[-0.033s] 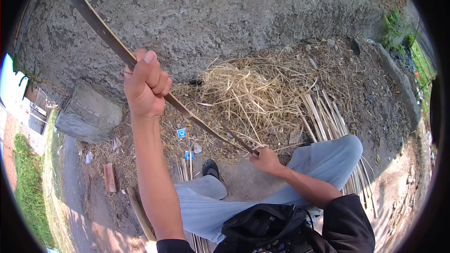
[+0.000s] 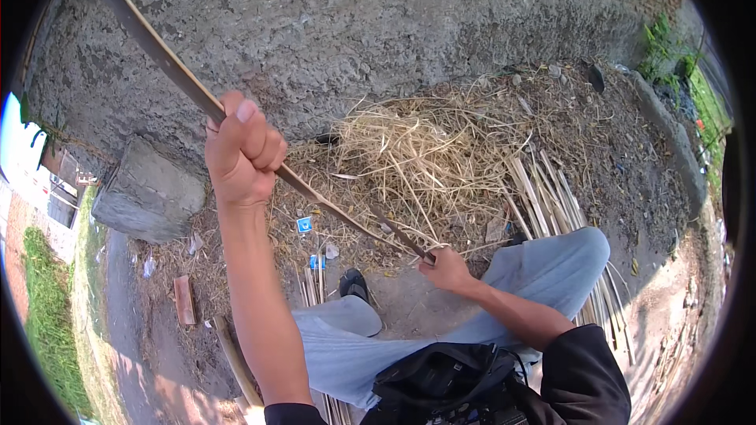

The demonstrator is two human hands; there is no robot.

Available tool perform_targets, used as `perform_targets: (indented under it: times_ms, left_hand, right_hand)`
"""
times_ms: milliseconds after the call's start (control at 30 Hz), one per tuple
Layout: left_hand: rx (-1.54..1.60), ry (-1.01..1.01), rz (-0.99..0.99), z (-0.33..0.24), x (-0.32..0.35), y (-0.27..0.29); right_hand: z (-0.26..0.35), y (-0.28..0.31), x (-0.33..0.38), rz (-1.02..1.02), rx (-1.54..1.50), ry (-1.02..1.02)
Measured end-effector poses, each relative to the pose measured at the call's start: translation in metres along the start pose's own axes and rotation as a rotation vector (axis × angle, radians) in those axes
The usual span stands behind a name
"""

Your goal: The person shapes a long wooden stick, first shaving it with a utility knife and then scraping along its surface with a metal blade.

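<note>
The concrete wall (image 2: 378,24) fills the upper half, unchanged from the earlier frame, as is everything else: both hands, the strip and the litter lie just as they did. Below the wall one heap of dry shavings (image 2: 417,165) spreads over the dirt ground (image 2: 630,181). One grey concrete block (image 2: 146,193) sits at the wall's foot on the left. A bundle of split bamboo slats (image 2: 543,197) lies on the ground beside the person's grey-trousered knee (image 2: 567,260); too many overlap to count.

One long bamboo strip (image 2: 173,71) runs slantwise from the upper left rim down to the middle. The left hand (image 2: 242,149) is raised and wrapped in a closed fist around the strip, thumb on top. The right hand (image 2: 445,270) is low, just above the knee, fingers curled shut on the strip's lower end; whether it also holds a blade there, I cannot tell.

One dark shoe (image 2: 354,283) shows between the legs. Two small blue scraps (image 2: 304,225) lie near it, and one reddish brick piece (image 2: 184,299) farther left.
</note>
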State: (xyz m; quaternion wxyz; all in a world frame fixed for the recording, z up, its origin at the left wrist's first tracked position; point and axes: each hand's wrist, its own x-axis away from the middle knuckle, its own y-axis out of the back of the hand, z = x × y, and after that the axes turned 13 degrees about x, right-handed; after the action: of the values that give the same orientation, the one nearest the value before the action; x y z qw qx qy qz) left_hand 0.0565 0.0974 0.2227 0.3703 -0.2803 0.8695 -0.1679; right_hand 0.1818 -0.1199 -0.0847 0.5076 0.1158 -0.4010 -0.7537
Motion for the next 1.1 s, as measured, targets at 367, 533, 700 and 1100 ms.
perform_targets:
  times_ms: [367,533,700,1100]
  left_hand:
    - [0.518,0.009,0.549,-0.043,0.067,0.014]
    - [0.566,-0.025,0.509,-0.043,0.066,0.025]
    - [0.576,-0.055,0.482,-0.039,0.065,0.022]
    - [-0.142,-0.4,-0.016,-0.038,0.069,0.03]
  right_hand:
    - [0.12,0.131,-0.022,-0.532,-0.732,0.345]
    - [0.054,0.03,-0.037,-0.169,-0.647,0.048]
    - [-0.038,-0.063,-0.023,0.178,0.1,-0.115]
    - [0.116,0.085,-0.019,-0.05,-0.558,0.145]
